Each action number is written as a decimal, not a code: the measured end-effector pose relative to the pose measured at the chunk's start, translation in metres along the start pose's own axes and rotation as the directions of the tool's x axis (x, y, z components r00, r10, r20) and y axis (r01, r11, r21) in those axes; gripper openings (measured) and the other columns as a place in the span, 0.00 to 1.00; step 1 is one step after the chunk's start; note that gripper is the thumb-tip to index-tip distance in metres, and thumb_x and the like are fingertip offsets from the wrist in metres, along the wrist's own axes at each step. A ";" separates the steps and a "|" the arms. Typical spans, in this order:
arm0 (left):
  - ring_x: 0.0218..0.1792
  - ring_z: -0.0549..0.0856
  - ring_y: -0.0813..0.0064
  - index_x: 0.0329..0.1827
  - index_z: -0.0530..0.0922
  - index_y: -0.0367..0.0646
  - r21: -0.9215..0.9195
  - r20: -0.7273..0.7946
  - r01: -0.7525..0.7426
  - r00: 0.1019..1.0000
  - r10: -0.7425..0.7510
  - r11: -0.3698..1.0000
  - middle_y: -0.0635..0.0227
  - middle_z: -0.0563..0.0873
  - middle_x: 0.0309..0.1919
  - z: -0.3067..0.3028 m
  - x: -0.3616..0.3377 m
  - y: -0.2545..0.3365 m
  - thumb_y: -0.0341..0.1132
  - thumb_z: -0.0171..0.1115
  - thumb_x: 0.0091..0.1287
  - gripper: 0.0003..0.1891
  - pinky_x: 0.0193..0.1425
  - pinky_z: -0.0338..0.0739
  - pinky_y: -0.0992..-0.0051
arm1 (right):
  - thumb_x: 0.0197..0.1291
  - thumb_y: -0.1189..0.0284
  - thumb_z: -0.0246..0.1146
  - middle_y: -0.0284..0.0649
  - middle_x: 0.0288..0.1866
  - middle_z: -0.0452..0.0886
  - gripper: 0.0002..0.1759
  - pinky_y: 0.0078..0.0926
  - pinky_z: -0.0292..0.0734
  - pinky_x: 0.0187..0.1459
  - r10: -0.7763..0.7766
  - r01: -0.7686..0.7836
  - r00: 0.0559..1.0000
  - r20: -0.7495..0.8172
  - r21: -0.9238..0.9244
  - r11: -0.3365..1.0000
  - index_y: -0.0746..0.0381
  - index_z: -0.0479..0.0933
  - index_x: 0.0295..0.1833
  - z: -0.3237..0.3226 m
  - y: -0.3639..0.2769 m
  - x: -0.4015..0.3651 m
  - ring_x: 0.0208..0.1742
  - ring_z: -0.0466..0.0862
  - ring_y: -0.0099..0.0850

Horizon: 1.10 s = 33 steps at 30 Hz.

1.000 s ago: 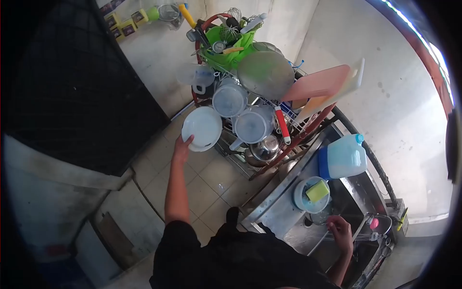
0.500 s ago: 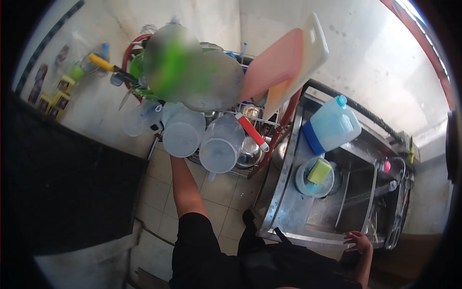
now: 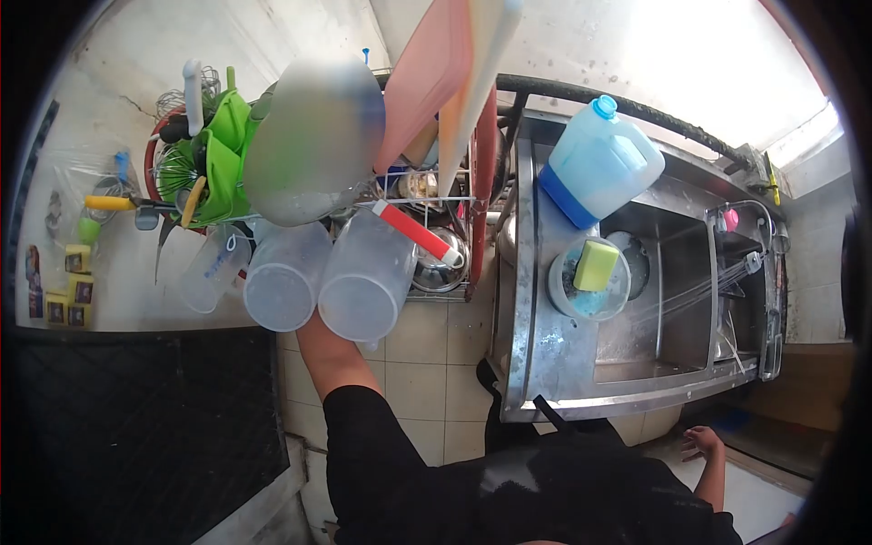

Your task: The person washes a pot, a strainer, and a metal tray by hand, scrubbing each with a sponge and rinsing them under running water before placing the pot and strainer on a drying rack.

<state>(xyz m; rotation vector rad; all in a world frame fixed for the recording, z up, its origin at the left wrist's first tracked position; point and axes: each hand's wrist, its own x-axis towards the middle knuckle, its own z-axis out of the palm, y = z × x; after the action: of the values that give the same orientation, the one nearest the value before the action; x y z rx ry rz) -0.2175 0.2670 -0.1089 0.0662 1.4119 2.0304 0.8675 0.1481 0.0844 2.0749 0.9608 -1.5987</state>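
Note:
My left forearm reaches up to the dish rack (image 3: 477, 182) and passes behind the plastic pitchers, so the hand itself is hidden. Two translucent pitchers hang upside down there, a left pitcher (image 3: 282, 277) and a right pitcher (image 3: 368, 282), both nearest that arm. Beside them hangs a smaller clear measuring jug (image 3: 209, 272). A red-handled tool (image 3: 413, 232) lies across the rack's front. At the lower right, my right hand (image 3: 699, 443) hangs empty beside my body, its fingers loosely bent and apart.
Green utensils (image 3: 222, 159) and whisks stand left of a blurred patch, with pink and white cutting boards (image 3: 427, 86) on its right. By the steel sink (image 3: 545, 363) are a blue liquid jug (image 3: 609, 163) and a tub (image 3: 590, 304) bearing a yellow sponge (image 3: 597, 265). Water runs from the faucet (image 3: 749, 263).
My view has shifted, so the rack sits farther left and more green utensils show. My left arm still reaches behind the pitchers; my right hand appears farther right in the picture.

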 end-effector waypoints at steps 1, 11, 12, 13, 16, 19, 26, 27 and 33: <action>0.58 0.80 0.58 0.64 0.72 0.34 0.024 -0.005 -0.005 1.000 0.005 1.000 0.53 0.80 0.58 0.001 0.002 -0.002 0.34 0.56 0.74 0.19 0.63 0.74 0.62 | 0.72 0.66 0.55 0.55 0.51 0.79 0.17 0.64 0.85 0.41 0.077 -0.067 0.995 -0.068 0.138 0.988 0.69 0.73 0.56 0.003 -0.002 -0.001 0.45 0.84 0.52; 0.57 0.81 0.57 0.63 0.73 0.35 0.456 0.008 -0.098 0.994 0.106 0.884 0.52 0.81 0.57 -0.033 0.026 -0.011 0.35 0.55 0.74 0.18 0.62 0.75 0.63 | 0.66 0.60 0.64 0.46 0.39 0.84 0.17 0.55 0.86 0.32 -0.020 0.027 0.989 -0.150 0.047 0.999 0.66 0.78 0.45 0.003 -0.047 0.007 0.35 0.86 0.41; 0.57 0.81 0.57 0.63 0.73 0.35 0.503 0.009 -0.120 0.991 0.133 0.856 0.52 0.81 0.57 -0.036 0.026 -0.008 0.35 0.55 0.74 0.18 0.62 0.75 0.63 | 0.68 0.61 0.62 0.45 0.38 0.84 0.17 0.55 0.87 0.32 -0.230 0.184 0.961 -0.151 -0.271 0.945 0.66 0.78 0.45 -0.026 0.043 0.080 0.35 0.86 0.41; 0.57 0.81 0.57 0.63 0.73 0.35 0.541 0.003 -0.141 0.986 0.165 0.829 0.52 0.81 0.57 -0.042 0.029 -0.011 0.35 0.55 0.74 0.18 0.61 0.76 0.63 | 0.69 0.62 0.60 0.43 0.37 0.83 0.16 0.49 0.88 0.32 -0.049 0.046 0.974 -0.220 -0.016 0.999 0.66 0.78 0.46 -0.002 -0.029 0.028 0.35 0.86 0.39; 0.56 0.82 0.57 0.62 0.74 0.35 0.649 -0.018 -0.193 0.963 0.268 0.736 0.52 0.81 0.56 -0.049 0.018 -0.016 0.36 0.55 0.75 0.18 0.61 0.76 0.63 | 0.71 0.63 0.59 0.40 0.39 0.82 0.15 0.43 0.88 0.30 -0.135 0.159 0.935 -0.327 0.049 0.986 0.66 0.77 0.48 0.012 -0.077 0.011 0.36 0.85 0.32; 0.56 0.82 0.57 0.62 0.74 0.35 0.772 -0.029 -0.248 0.906 0.423 0.585 0.52 0.81 0.56 -0.060 -0.015 -0.028 0.36 0.55 0.75 0.18 0.61 0.76 0.63 | 0.72 0.63 0.58 0.37 0.40 0.82 0.15 0.34 0.86 0.34 -0.256 0.299 0.895 -0.365 0.068 0.952 0.64 0.78 0.50 0.007 -0.102 0.028 0.39 0.84 0.28; 0.53 0.83 0.57 0.55 0.77 0.33 0.817 0.013 -0.391 0.747 0.665 0.424 0.50 0.83 0.52 -0.073 -0.188 -0.107 0.37 0.51 0.76 0.16 0.59 0.76 0.63 | 0.77 0.63 0.48 0.44 0.58 0.79 0.19 0.36 0.80 0.59 -0.445 0.577 0.802 -0.397 0.706 0.411 0.65 0.72 0.61 -0.048 -0.170 0.116 0.57 0.82 0.33; 0.49 0.80 0.64 0.53 0.75 0.33 0.845 -0.024 -0.285 0.826 0.563 0.453 0.58 0.80 0.47 -0.091 -0.216 -0.121 0.29 0.55 0.73 0.10 0.59 0.74 0.67 | 0.77 0.66 0.46 0.49 0.59 0.77 0.19 0.38 0.79 0.60 -0.427 0.541 0.801 -0.420 0.813 0.215 0.69 0.69 0.62 -0.061 -0.184 0.136 0.58 0.81 0.38; 0.50 0.77 0.69 0.53 0.74 0.38 0.968 0.053 -0.127 0.947 0.317 0.218 0.61 0.77 0.50 -0.138 -0.462 -0.189 0.18 0.51 0.62 0.17 0.54 0.73 0.70 | 0.78 0.68 0.40 0.60 0.63 0.71 0.20 0.44 0.78 0.65 -0.340 0.181 0.852 -0.398 0.834 -0.521 0.75 0.64 0.61 -0.145 -0.267 0.265 0.63 0.77 0.50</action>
<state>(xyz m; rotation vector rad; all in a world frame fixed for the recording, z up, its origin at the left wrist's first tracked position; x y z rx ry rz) 0.1817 -0.0552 -0.1821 0.7018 2.7195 0.9618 0.8204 0.5091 -0.0880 2.3314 -0.7008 -3.8747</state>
